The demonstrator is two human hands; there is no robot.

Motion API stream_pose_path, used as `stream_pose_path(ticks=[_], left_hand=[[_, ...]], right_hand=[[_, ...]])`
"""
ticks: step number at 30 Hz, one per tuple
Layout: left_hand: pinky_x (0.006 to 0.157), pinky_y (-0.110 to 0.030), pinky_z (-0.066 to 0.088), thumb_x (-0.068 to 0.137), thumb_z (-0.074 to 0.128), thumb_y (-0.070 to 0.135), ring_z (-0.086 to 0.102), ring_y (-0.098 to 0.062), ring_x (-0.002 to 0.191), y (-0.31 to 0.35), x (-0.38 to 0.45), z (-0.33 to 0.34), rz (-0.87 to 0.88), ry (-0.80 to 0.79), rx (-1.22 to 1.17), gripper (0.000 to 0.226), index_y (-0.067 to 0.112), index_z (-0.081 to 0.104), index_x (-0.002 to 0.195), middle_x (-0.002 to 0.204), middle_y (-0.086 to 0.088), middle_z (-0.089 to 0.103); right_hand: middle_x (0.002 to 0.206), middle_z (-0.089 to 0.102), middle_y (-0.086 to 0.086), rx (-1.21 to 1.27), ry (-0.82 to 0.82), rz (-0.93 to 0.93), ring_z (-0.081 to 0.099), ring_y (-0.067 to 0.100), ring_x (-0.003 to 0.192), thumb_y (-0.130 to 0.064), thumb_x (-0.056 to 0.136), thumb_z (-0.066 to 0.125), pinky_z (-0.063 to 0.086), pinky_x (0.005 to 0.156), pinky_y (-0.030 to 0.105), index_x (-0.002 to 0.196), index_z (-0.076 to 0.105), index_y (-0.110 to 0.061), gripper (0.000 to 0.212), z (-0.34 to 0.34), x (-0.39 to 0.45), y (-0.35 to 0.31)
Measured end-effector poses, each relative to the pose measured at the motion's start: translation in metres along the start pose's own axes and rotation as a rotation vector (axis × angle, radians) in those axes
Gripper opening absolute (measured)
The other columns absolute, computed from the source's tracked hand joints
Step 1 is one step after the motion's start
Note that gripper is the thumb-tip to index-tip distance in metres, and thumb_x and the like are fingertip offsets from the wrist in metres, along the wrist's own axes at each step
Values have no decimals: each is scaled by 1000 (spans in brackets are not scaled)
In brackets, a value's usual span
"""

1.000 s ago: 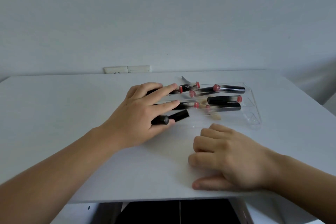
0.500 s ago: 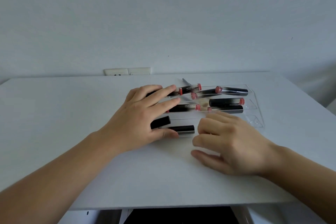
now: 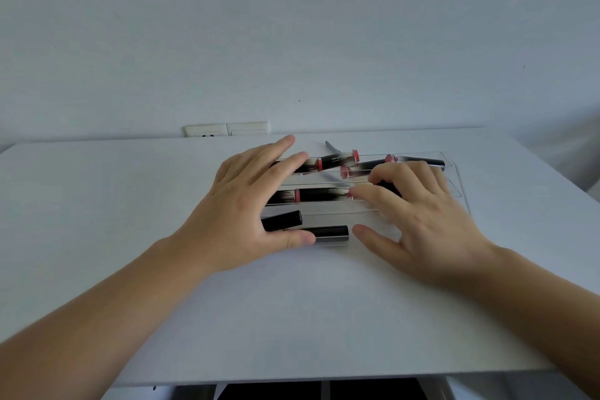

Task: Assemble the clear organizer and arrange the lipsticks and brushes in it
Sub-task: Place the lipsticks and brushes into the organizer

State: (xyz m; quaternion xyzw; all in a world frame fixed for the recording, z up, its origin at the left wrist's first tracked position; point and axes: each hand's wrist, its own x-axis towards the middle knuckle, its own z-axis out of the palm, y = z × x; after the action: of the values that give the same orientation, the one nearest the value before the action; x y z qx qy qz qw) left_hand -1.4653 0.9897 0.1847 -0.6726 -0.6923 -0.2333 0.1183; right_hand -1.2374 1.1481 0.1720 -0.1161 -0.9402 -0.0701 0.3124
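A clear organizer (image 3: 456, 172) lies flat on the white table (image 3: 97, 204), holding several black lipsticks with pink ends in its rows. My left hand (image 3: 246, 204) rests spread over the organizer's left end, thumb against a black lipstick (image 3: 328, 232) in the front row, with a short black cap (image 3: 282, 219) just behind it. My right hand (image 3: 418, 214) lies spread over the right half, fingertips on a lipstick (image 3: 321, 194) in the middle row. A thin grey brush handle (image 3: 331, 147) sticks out at the back.
A white wall socket (image 3: 225, 129) sits behind the table's far edge. The table's front edge (image 3: 292, 378) runs close below my forearms, with a dark gap beneath it.
My right hand has moved from the table's front up onto the organizer's right half. The front lipstick and cap have come apart and now lie separately by my left thumb.
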Motion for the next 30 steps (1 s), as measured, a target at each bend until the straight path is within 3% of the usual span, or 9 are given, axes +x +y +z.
stream_pose_path(ticks=[4,8,13,17,20,26,30], left_hand=[[117,-28,11,67,60,84,16,-9,150,-5,-3,2,-143,-11,-65,101,42,25,152,163,21,17],[117,-31,21,65,59,86,25,-7,144,-11,-5,-1,-199,-26,-83,102,42,29,151,153,23,33],[113,-26,18,64,59,88,22,-1,142,-21,-8,-8,-186,-75,-72,102,44,28,151,148,31,29],[115,-27,17,65,57,90,22,-1,143,-28,-12,-14,-148,-105,-80,102,46,25,152,150,29,29],[116,-26,16,66,55,90,22,0,142,-32,-14,-18,-128,-120,-93,102,46,25,152,152,27,30],[115,-25,16,67,60,86,23,1,142,-36,-15,-16,-123,-99,-113,100,44,28,152,150,25,33],[116,-27,18,68,60,86,25,-2,142,-36,-15,-15,-121,-101,-121,99,43,29,152,150,25,33]], right_hand=[[115,58,8,21,-11,10,50,31,99,-49,90,59,37,90,41,120,67,-15,46,-7,5,-1],[107,58,0,58,13,105,48,25,97,-53,88,55,36,89,39,118,66,-21,45,-24,37,13],[100,60,-13,212,-442,431,57,17,99,-58,85,60,42,82,35,114,60,-33,38,-20,104,60],[105,62,-7,135,-851,459,62,17,96,-73,78,61,50,81,34,111,63,-23,60,11,137,78],[83,66,-2,72,-1058,446,66,15,80,-78,72,54,56,63,30,86,65,-18,63,30,148,77],[61,69,-3,31,-1119,448,70,16,67,-53,75,58,55,49,25,75,63,-13,39,41,156,71],[80,70,2,117,-1035,462,68,13,65,-34,88,66,51,45,18,91,70,-11,23,43,155,71]])
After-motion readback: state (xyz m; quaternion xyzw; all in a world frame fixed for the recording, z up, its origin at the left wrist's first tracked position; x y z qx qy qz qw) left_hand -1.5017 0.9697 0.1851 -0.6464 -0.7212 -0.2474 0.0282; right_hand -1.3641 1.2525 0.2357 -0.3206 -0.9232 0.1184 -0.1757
